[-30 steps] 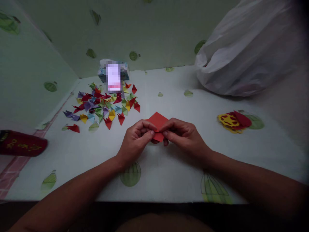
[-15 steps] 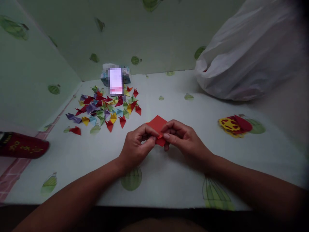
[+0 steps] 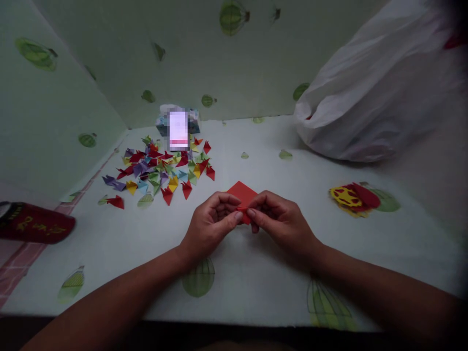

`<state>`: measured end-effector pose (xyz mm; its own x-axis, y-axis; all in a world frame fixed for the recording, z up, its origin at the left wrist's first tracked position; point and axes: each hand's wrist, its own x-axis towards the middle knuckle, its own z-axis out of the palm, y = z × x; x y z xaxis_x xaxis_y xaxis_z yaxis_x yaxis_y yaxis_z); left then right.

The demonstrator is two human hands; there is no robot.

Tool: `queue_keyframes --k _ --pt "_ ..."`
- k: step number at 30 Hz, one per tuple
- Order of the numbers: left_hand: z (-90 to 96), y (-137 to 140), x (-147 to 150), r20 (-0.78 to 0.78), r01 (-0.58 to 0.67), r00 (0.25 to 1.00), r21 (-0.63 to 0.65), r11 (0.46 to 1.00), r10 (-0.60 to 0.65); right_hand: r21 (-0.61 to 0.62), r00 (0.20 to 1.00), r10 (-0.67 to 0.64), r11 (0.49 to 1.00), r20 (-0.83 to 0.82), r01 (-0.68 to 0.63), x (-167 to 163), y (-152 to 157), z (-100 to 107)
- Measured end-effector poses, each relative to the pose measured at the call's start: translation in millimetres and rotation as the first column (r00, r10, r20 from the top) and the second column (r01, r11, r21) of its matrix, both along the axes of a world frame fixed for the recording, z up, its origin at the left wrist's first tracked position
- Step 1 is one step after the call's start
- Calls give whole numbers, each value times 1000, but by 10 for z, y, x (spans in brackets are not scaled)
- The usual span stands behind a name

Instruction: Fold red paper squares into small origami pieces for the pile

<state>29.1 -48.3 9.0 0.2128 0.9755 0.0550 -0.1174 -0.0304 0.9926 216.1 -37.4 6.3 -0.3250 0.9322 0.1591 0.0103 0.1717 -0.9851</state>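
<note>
A small red paper (image 3: pixel 242 195) sits between both my hands at the middle of the table. My left hand (image 3: pixel 211 225) pinches its near left edge with thumb and fingers. My right hand (image 3: pixel 278 221) pinches the near right edge, fingertips almost meeting those of the left. The paper's far corner sticks out above my fingers; its near part is hidden by them. A heap of several folded paper pieces (image 3: pixel 161 168) in red, purple, yellow, green and blue lies to the far left of my hands.
A white plastic bag (image 3: pixel 376 92) fills the far right. Red and yellow paper sheets (image 3: pixel 353 197) lie at the right. A dark red case (image 3: pixel 34 225) rests at the left edge. A small patterned packet (image 3: pixel 178 123) stands by the back wall.
My hands stay on the red paper, thumbs pressing closer together along its near edge. The view has tilted, so everything sits slightly lower in the picture.
</note>
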Motion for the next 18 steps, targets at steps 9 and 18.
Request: queue_keyframes --k 9,18 --pt "-7 4 24 -21 -35 999 38 999 36 67 997 -16 998 77 11 15 -22 -23" --pt "-9 14 14 -102 -61 992 102 993 71 68 995 14 997 103 -21 11 -18 -21"
